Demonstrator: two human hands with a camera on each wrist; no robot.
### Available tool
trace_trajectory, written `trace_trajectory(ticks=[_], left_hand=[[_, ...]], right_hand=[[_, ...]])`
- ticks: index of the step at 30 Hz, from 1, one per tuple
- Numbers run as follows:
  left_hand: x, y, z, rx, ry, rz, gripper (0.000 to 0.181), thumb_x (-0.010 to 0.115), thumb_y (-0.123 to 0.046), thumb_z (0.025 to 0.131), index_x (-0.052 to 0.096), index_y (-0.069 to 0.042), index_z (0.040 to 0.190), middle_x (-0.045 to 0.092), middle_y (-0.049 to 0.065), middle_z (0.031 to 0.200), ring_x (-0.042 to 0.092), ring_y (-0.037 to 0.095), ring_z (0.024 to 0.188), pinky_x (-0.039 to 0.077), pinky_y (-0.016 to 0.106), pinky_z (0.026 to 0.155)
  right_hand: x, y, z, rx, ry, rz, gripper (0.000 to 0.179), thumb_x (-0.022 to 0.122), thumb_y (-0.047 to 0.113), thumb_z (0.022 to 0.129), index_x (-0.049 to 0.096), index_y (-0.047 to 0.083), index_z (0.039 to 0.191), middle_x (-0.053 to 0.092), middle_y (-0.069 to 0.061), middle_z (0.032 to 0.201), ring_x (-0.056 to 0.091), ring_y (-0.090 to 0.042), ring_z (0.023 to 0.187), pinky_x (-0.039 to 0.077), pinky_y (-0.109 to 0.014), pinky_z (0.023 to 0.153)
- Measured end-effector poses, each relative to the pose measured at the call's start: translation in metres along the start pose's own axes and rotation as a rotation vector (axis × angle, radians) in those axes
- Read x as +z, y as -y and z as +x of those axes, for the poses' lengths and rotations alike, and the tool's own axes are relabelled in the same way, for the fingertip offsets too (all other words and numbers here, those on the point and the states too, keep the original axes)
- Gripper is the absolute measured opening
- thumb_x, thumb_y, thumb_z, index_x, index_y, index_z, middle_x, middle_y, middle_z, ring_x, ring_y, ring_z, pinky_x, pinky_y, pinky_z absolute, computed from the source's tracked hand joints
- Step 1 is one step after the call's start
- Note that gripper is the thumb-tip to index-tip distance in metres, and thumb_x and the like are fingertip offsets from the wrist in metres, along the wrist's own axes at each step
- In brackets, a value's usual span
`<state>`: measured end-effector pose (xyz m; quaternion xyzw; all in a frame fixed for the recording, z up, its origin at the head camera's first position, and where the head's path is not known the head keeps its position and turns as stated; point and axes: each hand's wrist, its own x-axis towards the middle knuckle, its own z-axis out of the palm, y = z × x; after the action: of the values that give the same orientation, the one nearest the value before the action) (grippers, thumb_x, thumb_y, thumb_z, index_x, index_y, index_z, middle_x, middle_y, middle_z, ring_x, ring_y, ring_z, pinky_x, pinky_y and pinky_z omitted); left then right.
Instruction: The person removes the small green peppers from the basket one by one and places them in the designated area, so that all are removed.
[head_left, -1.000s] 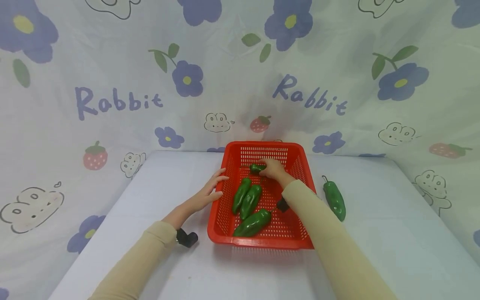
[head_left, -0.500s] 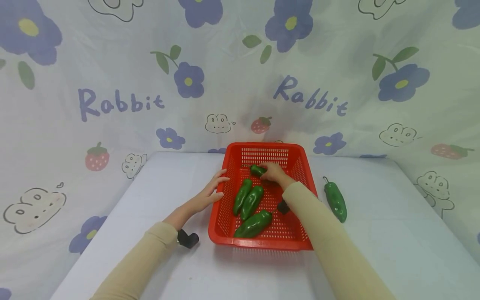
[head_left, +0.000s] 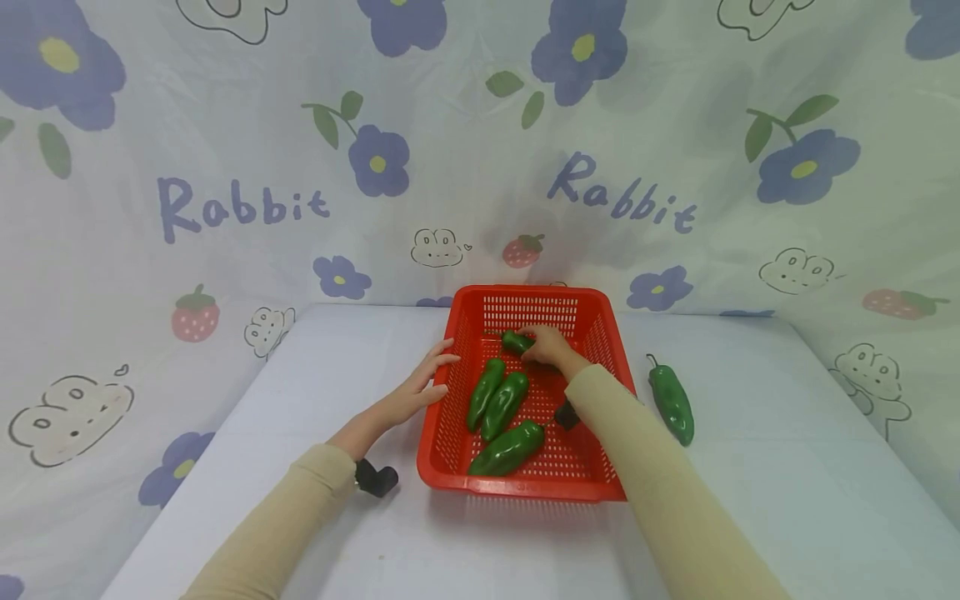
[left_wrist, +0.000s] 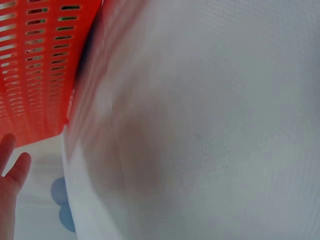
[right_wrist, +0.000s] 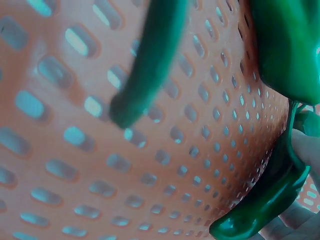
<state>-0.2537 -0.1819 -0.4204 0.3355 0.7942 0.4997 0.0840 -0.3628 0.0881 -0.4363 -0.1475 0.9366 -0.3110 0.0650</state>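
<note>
In the head view, a red perforated plastic basket (head_left: 517, 490) stands on the white table. My right hand (head_left: 551, 344) reaches inside to the far end and grips a green pepper (head_left: 516, 342), partly covered by the fingers. The right wrist view shows fingers (right_wrist: 304, 150) against a pepper (right_wrist: 260, 205) near the basket wall. Nearer the front of the basket lie three more green peppers: one at the left (head_left: 486, 393), one beside it (head_left: 505, 407), and one crosswise (head_left: 507, 448). My left hand (head_left: 416, 387) rests at the basket's left rim, fingers extended, holding nothing.
One green pepper (head_left: 672, 404) with a long stem lies on the table, right of the basket. A cloth (head_left: 480, 167) printed with flowers, rabbits and strawberries hangs behind the table. Black wrist-worn devices (head_left: 377, 478) sit on both wrists.
The gripped pepper has turned slightly and come a little nearer with my right hand. My left hand stays at the rim. The head view has shifted slightly.
</note>
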Motion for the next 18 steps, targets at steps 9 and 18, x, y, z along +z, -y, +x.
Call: trace_trajectory(ticks=[9,18], left_hand=[[0.001,0.002,0.001,0.004,-0.007,-0.005,0.050,0.045,-0.012,0.088,0.032,-0.003,0.135,0.002,0.011,0.152,0.001,0.036,0.138,0.033,0.056,0.099],[0.003,-0.012,-0.001,-0.015,-0.008,0.005,0.049,0.042,-0.004,0.088,0.030,0.004,0.135,0.001,0.017,0.151,0.000,0.040,0.137,0.032,0.058,0.098]], right_hand=[[-0.003,-0.001,0.005,0.052,0.026,0.041,0.053,0.077,0.015,0.071,0.058,0.014,0.121,0.057,-0.010,0.121,0.052,-0.023,0.105,0.043,-0.036,0.091],[-0.015,0.021,-0.015,0.092,0.015,0.052,0.054,0.071,0.007,0.075,0.054,0.005,0.126,0.053,-0.018,0.124,0.051,-0.029,0.108,0.042,-0.041,0.094]])
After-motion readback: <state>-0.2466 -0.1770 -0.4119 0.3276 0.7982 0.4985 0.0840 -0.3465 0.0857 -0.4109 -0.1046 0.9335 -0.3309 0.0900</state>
